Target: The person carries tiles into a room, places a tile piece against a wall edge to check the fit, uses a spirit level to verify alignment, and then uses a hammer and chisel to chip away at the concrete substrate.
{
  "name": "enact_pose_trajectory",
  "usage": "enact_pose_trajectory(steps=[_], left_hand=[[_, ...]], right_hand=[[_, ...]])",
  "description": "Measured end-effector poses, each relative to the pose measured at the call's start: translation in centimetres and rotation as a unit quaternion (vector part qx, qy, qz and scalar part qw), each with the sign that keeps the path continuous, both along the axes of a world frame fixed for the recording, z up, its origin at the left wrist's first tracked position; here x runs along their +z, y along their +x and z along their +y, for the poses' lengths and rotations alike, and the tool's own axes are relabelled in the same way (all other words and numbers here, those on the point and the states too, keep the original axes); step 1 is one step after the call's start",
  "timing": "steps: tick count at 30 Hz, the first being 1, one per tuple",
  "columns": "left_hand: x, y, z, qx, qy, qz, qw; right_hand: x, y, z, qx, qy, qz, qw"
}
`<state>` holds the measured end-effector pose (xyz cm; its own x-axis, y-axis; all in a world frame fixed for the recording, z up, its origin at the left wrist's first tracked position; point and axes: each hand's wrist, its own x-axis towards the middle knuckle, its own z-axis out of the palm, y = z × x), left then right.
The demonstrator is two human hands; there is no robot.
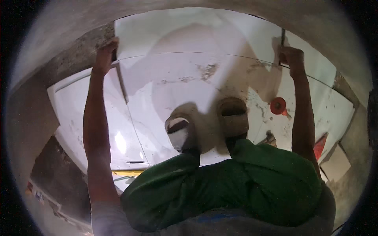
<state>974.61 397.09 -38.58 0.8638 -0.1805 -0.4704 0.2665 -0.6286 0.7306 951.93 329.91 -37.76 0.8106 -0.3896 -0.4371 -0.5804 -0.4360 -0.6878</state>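
Squatting on a floor of large white tiles, I have both arms stretched forward. A broad white tile point(185, 35) lies at the far side against the wall. At its near left corner my left hand point(105, 57) is closed, with the fingers curled at the tile's edge. My right hand point(292, 59) is closed like a fist at the near right corner, beside a dark gap between tiles; its fingertips are partly hidden. My shadow covers much of the tile. Nearer, a dirt-smudged white tile point(173, 92) lies under my shoes point(233, 118).
A red round thing with a dark centre point(278, 105) lies inside my right forearm. A red pointed piece point(320, 146) is farther right. A dark thin stick point(136, 162) and a yellow strip point(128, 173) lie by my left knee. Bare rough floor point(59, 173) shows at left; walls curve around.
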Motion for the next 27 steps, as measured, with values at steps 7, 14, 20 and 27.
enact_pose_trajectory(steps=[7, 14, 20, 27], left_hand=[[0.7, -0.4, -2.0, 0.026, -0.189, 0.018, 0.981], [-0.5, 0.4, 0.4, 0.056, -0.127, 0.087, 0.986], [0.2, 0.3, 0.4, 0.02, -0.084, 0.055, 0.995], [-1.7, 0.7, 1.7, -0.023, -0.153, 0.028, 0.988]], right_hand=[[2.8, -0.3, 1.8, -0.093, 0.067, -0.041, 0.993], [3.3, 1.9, 3.9, -0.14, 0.038, 0.022, 0.989], [2.7, 1.3, 2.7, -0.124, 0.07, -0.015, 0.99], [-0.2, -0.4, -0.5, -0.085, 0.061, -0.008, 0.994]])
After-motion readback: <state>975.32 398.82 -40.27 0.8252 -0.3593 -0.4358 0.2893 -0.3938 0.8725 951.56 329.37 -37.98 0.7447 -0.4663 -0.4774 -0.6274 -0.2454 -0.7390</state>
